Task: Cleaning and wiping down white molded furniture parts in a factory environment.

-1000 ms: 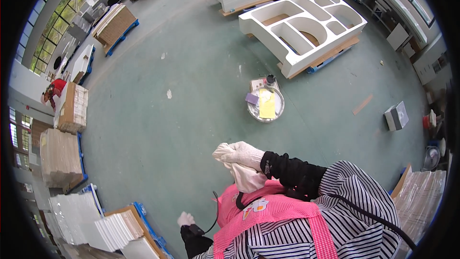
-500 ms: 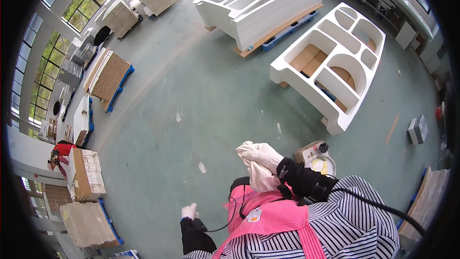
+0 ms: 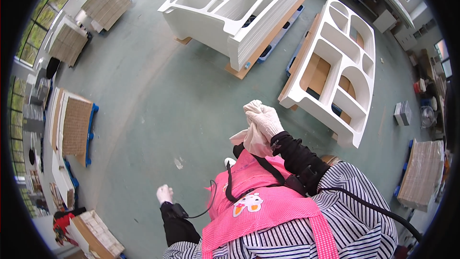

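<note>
My right hand [image 3: 266, 121], in a white glove, is closed round a bunched pale pink cloth [image 3: 257, 142], which hangs below it in front of my pink apron [image 3: 275, 205]. My left hand [image 3: 165, 194], gloved too, hangs out at my left side above the floor; its fingers look curled in, with nothing seen in them. Ahead of my right hand lies a white frame panel [image 3: 335, 43] with curved compartments, raised on brown boards. Beyond it to the left is a tall stack of similar white panels [image 3: 201, 26].
Wrapped boards [image 3: 420, 175] stand on a pallet at the right, near a small grey block [image 3: 402, 113]. Stacked boards [image 3: 76, 127] on a blue pallet are at the left. A person in red [image 3: 62, 225] bends by a carton [image 3: 98, 235]. Green floor [image 3: 143, 115] lies between.
My view has turned and come closer to the white panels. My right hand has risen with the cloth. The bucket beside my right arm has gone out of sight.
</note>
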Available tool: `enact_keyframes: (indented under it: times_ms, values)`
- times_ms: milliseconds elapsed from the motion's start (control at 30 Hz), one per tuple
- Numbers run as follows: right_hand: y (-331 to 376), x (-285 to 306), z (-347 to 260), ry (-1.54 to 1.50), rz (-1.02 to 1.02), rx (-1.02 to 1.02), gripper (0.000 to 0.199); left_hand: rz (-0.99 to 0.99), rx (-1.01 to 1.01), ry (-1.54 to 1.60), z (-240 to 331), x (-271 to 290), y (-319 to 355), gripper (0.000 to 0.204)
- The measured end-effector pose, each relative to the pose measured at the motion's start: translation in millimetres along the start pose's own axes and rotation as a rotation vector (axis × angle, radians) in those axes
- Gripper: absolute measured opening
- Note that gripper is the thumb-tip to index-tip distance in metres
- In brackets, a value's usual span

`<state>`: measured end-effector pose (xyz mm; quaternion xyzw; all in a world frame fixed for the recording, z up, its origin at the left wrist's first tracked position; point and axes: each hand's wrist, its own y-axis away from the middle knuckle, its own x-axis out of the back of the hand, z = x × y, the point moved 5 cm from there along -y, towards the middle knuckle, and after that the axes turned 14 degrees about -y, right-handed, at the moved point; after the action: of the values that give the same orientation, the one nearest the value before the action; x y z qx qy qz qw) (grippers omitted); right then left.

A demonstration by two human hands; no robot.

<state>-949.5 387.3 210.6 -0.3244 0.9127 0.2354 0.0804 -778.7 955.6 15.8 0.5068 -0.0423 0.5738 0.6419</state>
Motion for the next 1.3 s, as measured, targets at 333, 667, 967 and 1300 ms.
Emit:
enact_keyframes:
  times_ms: [333, 667, 967, 1300]
  values:
    - [-316.7, -47.7, 7.7, 0.115, 0.212, 0.123, 0.008, -0.073, -0.788, -0.519, 598.5, -140.6, -199.2, 0.029]
    - [-477.8, -90.3, -6.8, -0.199, 0.706, 0.010, 0.018, 0.046, -1.427, -0.853, 858.7, -312.1, -298.6, 0.053]
    - [-596.6, -81.2, 10.2, 1.109, 0.829, -0.002, 0.026, 0.076, -1.717, -0.893, 1020.0, -498.2, -379.7, 0.070]
    - [-647.4, -65.3, 45.2, 1.230, 0.916, 0.046, 0.024, -0.097, -1.464, -1.222, 1022.8, -556.2, -407.9, 0.070]
